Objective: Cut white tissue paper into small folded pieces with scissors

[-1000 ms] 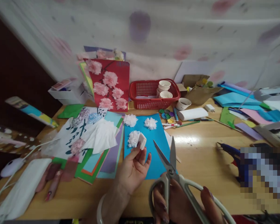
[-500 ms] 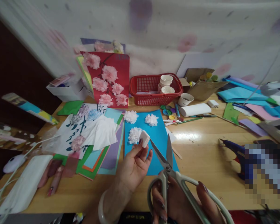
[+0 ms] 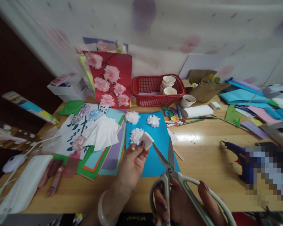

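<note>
Between thumb and fingers, my left hand point(image 3: 133, 164) pinches a small folded piece of white tissue paper point(image 3: 147, 141) above the blue sheet point(image 3: 155, 161). The grey-handled scissors point(image 3: 170, 171) are in my right hand point(image 3: 181, 201), fingers through the handle loops. Their blades stand apart and point away from me, with the left blade's tip close to the folded tissue. On the blue sheet sit three white paper flowers: one at the top left point(image 3: 132, 117), one at the top right point(image 3: 153, 121) and one lower left point(image 3: 136, 136), just behind my left fingers.
A red card with pink paper flowers point(image 3: 111, 73) leans at the back, beside a red basket point(image 3: 153, 101) holding cups. White tissue sheets point(image 3: 102, 133) lie over coloured papers on the left. A blue glue gun point(image 3: 238, 152) rests at right, near pixelated items.
My left hand has turned slightly and its fingers have closed in more around the folded tissue, which now shows a broader face. The scissors stay nearly still, blades apart.
</note>
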`<action>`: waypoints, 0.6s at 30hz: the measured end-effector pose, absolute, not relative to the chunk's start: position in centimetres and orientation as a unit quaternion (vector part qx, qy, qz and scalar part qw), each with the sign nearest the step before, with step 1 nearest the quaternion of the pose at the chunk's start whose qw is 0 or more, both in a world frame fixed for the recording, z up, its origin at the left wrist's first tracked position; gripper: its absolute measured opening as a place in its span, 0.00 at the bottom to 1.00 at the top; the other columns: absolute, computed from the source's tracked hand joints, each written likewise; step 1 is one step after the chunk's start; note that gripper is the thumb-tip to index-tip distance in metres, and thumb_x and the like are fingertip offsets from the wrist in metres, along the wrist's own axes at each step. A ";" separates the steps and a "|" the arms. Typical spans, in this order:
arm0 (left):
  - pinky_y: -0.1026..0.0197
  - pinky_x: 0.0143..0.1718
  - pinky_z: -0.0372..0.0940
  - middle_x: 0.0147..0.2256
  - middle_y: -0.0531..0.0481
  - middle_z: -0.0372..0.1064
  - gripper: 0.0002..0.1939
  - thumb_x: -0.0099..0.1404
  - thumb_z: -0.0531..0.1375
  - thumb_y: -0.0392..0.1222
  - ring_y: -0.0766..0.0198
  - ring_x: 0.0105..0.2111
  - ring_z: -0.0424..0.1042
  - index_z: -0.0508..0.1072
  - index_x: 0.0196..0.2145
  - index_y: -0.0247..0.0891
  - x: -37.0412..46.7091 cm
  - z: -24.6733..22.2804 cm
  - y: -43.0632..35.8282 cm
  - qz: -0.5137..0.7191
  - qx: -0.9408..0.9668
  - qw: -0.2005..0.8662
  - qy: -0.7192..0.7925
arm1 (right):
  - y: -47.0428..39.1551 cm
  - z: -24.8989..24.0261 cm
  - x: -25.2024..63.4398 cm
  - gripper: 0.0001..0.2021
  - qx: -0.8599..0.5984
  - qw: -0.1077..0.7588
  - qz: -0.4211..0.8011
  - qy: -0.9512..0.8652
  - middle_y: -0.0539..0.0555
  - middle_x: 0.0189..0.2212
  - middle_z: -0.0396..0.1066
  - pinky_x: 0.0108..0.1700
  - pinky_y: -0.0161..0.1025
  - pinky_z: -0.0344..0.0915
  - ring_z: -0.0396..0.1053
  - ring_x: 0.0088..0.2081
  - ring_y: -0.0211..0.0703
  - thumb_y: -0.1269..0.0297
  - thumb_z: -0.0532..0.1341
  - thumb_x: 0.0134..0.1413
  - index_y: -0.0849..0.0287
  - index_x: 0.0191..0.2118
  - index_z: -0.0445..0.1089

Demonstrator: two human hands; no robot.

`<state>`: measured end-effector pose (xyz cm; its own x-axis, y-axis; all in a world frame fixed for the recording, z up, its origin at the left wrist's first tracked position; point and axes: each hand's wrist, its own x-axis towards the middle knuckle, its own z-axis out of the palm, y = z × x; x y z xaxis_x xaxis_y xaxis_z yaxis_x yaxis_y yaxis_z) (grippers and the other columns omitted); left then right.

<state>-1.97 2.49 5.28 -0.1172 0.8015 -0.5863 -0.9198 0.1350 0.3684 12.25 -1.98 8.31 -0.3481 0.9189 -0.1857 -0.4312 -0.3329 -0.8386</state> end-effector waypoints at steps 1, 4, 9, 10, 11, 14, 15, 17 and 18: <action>0.63 0.38 0.66 0.24 0.55 0.74 0.19 0.41 0.72 0.29 0.66 0.31 0.75 0.64 0.17 0.37 -2.1 5.2 2.5 0.658 -0.051 0.660 0.359 | -2.1 8.0 12.4 0.25 -0.345 0.452 0.742 -0.356 0.53 0.22 0.71 0.25 0.41 0.71 0.75 0.28 0.52 0.34 0.57 0.47 0.53 0.35 0.71; 0.66 0.38 0.66 0.23 0.55 0.73 0.21 0.43 0.72 0.30 0.68 0.31 0.74 0.61 0.16 0.38 -2.3 5.3 2.4 0.651 0.022 0.675 0.345 | -2.2 7.7 12.7 0.27 -0.348 0.433 0.751 -0.357 0.54 0.22 0.71 0.25 0.41 0.70 0.75 0.29 0.52 0.33 0.57 0.46 0.53 0.34 0.71; 0.71 0.33 0.64 0.22 0.56 0.71 0.20 0.48 0.71 0.31 0.72 0.27 0.71 0.60 0.18 0.37 -2.1 5.7 1.6 0.615 0.098 0.700 0.349 | -1.5 8.5 12.0 0.28 -0.318 0.414 0.768 -0.372 0.54 0.22 0.69 0.25 0.41 0.70 0.73 0.28 0.52 0.30 0.56 0.43 0.53 0.30 0.70; 0.71 0.32 0.64 0.22 0.57 0.70 0.20 0.47 0.71 0.31 0.73 0.26 0.70 0.60 0.18 0.37 -2.0 5.7 1.4 0.612 0.106 0.701 0.352 | -1.4 8.6 11.9 0.29 -0.310 0.409 0.773 -0.373 0.54 0.21 0.69 0.25 0.41 0.71 0.73 0.28 0.51 0.29 0.55 0.42 0.53 0.29 0.69; 0.72 0.31 0.64 0.22 0.57 0.70 0.21 0.47 0.72 0.32 0.73 0.26 0.70 0.59 0.18 0.38 -1.9 5.8 1.3 0.610 0.110 0.700 0.353 | -1.4 8.7 11.7 0.30 -0.303 0.403 0.779 -0.373 0.54 0.21 0.68 0.26 0.41 0.71 0.73 0.27 0.51 0.28 0.54 0.42 0.54 0.29 0.69; 0.72 0.31 0.64 0.22 0.58 0.69 0.23 0.46 0.72 0.32 0.73 0.25 0.68 0.57 0.19 0.38 -1.7 5.8 1.1 0.610 0.110 0.700 0.355 | -1.7 8.6 11.7 0.30 -0.276 0.380 0.801 -0.371 0.53 0.22 0.67 0.27 0.40 0.71 0.72 0.27 0.49 0.28 0.54 0.42 0.53 0.28 0.68; 0.72 0.31 0.64 0.21 0.58 0.69 0.24 0.46 0.72 0.32 0.74 0.25 0.68 0.56 0.18 0.38 -1.6 5.8 1.0 0.611 0.108 0.699 0.356 | -1.8 8.4 11.7 0.30 -0.265 0.372 0.809 -0.370 0.52 0.22 0.66 0.26 0.40 0.71 0.71 0.27 0.49 0.28 0.54 0.41 0.53 0.28 0.68; 0.73 0.30 0.64 0.21 0.58 0.68 0.25 0.46 0.72 0.31 0.74 0.25 0.67 0.55 0.18 0.38 -1.6 5.6 1.1 0.612 0.102 0.699 0.356 | -2.1 7.8 11.8 0.29 -0.247 0.360 0.823 -0.364 0.52 0.22 0.65 0.25 0.39 0.70 0.70 0.26 0.47 0.28 0.53 0.42 0.52 0.28 0.68; 0.73 0.30 0.64 0.20 0.59 0.67 0.26 0.45 0.72 0.30 0.74 0.24 0.67 0.54 0.18 0.39 -1.6 5.6 1.1 0.611 0.099 0.700 0.356 | -2.3 7.5 11.9 0.30 -0.240 0.357 0.827 -0.362 0.51 0.22 0.65 0.24 0.39 0.69 0.69 0.24 0.46 0.28 0.53 0.42 0.52 0.28 0.68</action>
